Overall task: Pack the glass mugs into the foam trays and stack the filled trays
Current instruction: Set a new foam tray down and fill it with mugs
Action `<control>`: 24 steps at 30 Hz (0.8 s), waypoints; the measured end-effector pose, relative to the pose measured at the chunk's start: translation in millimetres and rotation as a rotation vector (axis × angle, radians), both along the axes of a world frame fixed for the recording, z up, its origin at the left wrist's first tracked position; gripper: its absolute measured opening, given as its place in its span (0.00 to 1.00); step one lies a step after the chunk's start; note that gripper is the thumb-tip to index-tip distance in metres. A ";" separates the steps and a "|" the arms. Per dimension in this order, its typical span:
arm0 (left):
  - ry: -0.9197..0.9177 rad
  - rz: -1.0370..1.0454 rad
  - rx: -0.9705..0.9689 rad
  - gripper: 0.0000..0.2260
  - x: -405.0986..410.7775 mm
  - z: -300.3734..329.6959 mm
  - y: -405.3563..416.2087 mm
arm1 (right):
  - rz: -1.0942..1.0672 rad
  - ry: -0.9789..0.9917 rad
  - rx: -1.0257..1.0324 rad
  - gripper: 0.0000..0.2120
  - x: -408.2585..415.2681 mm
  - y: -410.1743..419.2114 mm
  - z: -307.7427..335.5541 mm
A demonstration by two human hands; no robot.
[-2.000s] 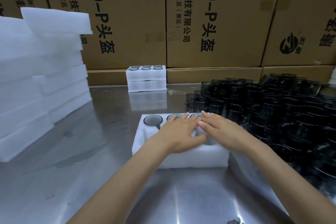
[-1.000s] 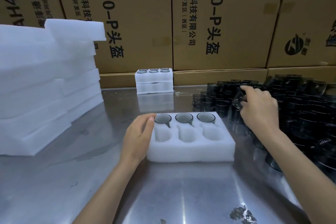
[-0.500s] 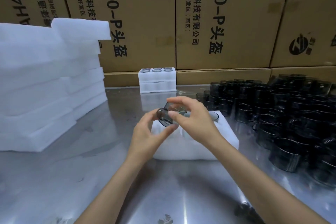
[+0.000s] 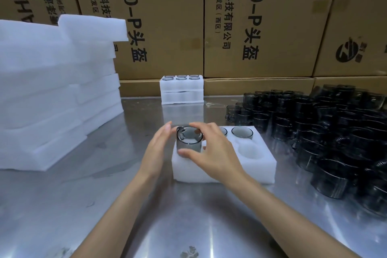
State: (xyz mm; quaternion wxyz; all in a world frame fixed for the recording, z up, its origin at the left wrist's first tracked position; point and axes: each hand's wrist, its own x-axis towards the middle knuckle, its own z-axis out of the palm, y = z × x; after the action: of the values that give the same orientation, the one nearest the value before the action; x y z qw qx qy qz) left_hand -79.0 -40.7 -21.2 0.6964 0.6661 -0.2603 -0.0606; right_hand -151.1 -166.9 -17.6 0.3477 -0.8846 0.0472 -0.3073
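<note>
A white foam tray (image 4: 226, 170) lies on the steel table in front of me. Glass mugs sit in its back row, one showing at the back right (image 4: 241, 132); a front right pocket (image 4: 249, 151) is empty. My right hand (image 4: 211, 151) pinches a smoky glass mug (image 4: 188, 139) upright over the tray's front left pocket, fingers on the rim and thumb low on the wall. Beside that mug on the left, my left hand (image 4: 156, 151) is held with straight fingers at the tray's left edge.
A dense crowd of dark glass mugs (image 4: 326, 132) covers the table on the right. Two filled foam trays (image 4: 181, 89) stand stacked at the back centre. A tall pile of foam trays (image 4: 56, 90) fills the left. Cardboard boxes (image 4: 261, 21) wall the back.
My right hand reached into the mug pile, brought one mug over, and now lowers it upright at the tray's front left pocket. My left hand stayed at the tray's left side.
</note>
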 end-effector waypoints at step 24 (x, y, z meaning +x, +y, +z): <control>-0.691 0.087 0.653 0.24 -7.1 -17.1 25.9 | -0.017 0.259 -0.567 0.25 -12.8 -3.2 -7.7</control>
State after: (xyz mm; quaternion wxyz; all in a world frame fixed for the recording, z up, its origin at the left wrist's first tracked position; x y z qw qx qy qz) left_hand -86.1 -14.8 -38.3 0.3250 0.8415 -0.4159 0.1151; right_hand -163.9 -170.1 -25.3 0.0754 -0.9777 0.0110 -0.1957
